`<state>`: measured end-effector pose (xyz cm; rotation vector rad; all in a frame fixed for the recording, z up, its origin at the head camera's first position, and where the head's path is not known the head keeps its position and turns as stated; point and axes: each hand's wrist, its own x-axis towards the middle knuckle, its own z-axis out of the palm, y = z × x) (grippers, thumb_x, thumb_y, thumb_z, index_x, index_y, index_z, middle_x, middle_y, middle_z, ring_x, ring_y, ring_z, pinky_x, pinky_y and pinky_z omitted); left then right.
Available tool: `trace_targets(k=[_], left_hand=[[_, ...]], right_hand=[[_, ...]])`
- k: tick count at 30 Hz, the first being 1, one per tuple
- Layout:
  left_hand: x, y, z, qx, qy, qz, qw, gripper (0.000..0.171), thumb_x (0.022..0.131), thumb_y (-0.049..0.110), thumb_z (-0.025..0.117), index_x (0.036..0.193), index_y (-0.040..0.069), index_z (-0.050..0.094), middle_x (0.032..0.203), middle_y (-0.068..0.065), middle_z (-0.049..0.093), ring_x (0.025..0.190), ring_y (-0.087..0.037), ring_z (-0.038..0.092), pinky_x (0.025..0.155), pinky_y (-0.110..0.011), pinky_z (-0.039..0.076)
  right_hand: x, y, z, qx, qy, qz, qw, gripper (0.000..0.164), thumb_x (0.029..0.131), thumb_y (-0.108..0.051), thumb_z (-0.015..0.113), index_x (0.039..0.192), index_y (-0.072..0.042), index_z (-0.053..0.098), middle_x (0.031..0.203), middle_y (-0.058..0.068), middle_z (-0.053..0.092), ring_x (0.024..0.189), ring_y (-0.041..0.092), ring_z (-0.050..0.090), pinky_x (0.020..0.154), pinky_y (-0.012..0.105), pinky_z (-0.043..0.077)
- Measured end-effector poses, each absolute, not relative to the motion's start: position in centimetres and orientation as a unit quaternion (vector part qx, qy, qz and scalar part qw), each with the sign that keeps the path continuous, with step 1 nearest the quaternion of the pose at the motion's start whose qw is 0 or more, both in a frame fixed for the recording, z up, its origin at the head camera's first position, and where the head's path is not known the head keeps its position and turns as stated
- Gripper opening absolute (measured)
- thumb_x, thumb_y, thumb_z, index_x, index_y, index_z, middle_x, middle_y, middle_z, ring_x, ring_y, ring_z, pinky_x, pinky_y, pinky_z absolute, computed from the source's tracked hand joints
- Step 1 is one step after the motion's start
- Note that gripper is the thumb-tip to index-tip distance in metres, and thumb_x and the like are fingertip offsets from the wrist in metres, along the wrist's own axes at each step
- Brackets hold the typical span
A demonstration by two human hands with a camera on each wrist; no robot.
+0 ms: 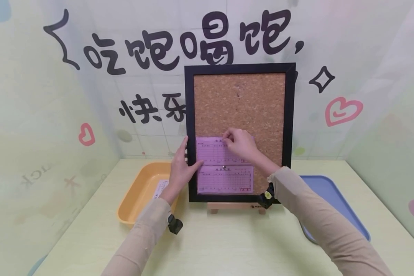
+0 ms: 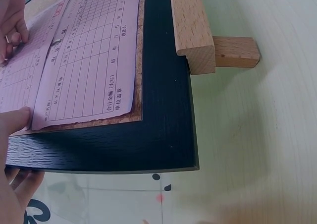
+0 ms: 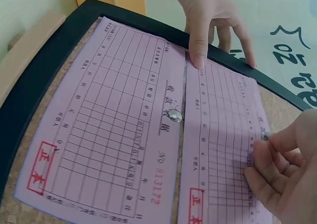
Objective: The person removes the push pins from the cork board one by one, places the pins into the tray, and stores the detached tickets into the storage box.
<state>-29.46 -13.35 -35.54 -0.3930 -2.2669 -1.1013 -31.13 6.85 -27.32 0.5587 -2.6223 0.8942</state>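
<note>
A black-framed corkboard (image 1: 239,103) stands upright with two pink receipt slips on its lower part, one above the other. A round metal thumbtack (image 3: 175,115) sits at the top edge of the lower slip (image 1: 224,180). My left hand (image 1: 182,168) grips the board's left frame edge, its thumb (image 3: 199,50) on the lower left corner of the upper slip (image 1: 208,151) and its fingers behind the frame. At the upper slip's top edge, my right hand (image 1: 241,145) pinches a small shiny thumbtack (image 3: 266,135), mostly covered by the fingertips.
The board rests on a small wooden easel (image 1: 234,206). An orange tray (image 1: 134,191) holding a printed paper slip (image 1: 161,188) stands at the left. A blue tray (image 1: 334,203) lies at the right, partly behind my right forearm. A wall with lettering rises behind.
</note>
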Motion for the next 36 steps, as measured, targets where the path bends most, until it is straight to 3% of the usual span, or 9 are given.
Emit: trace_targets(k=[15,24,31,36], left_hand=[[-29.5,-13.3,-35.6,-0.155,-0.851,-0.405,0.295,0.088,0.074,0.015,0.075,0.144,0.011,0.023,0.136,-0.014,0.042,0.091,-0.028,0.057,0.081,-0.037,0.049],[-29.5,-14.0,-35.4,-0.157,-0.858,-0.396,0.286,0.089,0.071,0.016,0.077,0.143,0.012,0.025,0.122,-0.017,0.05,0.09,-0.027,0.058,0.075,-0.037,0.053],[-29.9,-14.7,-34.3,-0.19,-0.851,-0.352,0.341,0.079,0.069,0.011,0.078,0.135,0.002,0.037,0.12,-0.018,0.051,0.095,-0.028,0.055,0.072,-0.036,0.053],[-30.1,-14.7,-32.9,-0.195,-0.847,-0.309,0.387,0.066,0.069,0.011,0.078,0.126,0.0,0.048,0.112,-0.017,0.054,0.094,-0.027,0.053,0.07,-0.034,0.052]], right_hand=[[-30.8,8.5,-28.6,0.229,-0.858,0.439,0.135,0.006,0.084,-0.004,0.059,0.083,0.001,0.061,0.068,0.005,0.053,0.06,0.013,0.046,0.052,0.021,0.038],[-30.3,9.9,-29.4,0.218,-0.859,0.451,0.102,0.006,0.087,-0.005,0.056,0.086,0.0,0.059,0.072,0.007,0.054,0.061,0.015,0.047,0.051,0.022,0.038],[-30.0,10.8,-30.0,0.211,-0.867,0.438,0.109,0.005,0.087,-0.005,0.056,0.085,-0.002,0.06,0.074,0.007,0.054,0.063,0.016,0.047,0.052,0.023,0.04],[-29.9,10.9,-30.1,0.211,-0.871,0.428,0.116,0.005,0.087,-0.004,0.056,0.086,-0.001,0.06,0.074,0.008,0.054,0.063,0.016,0.047,0.052,0.023,0.04]])
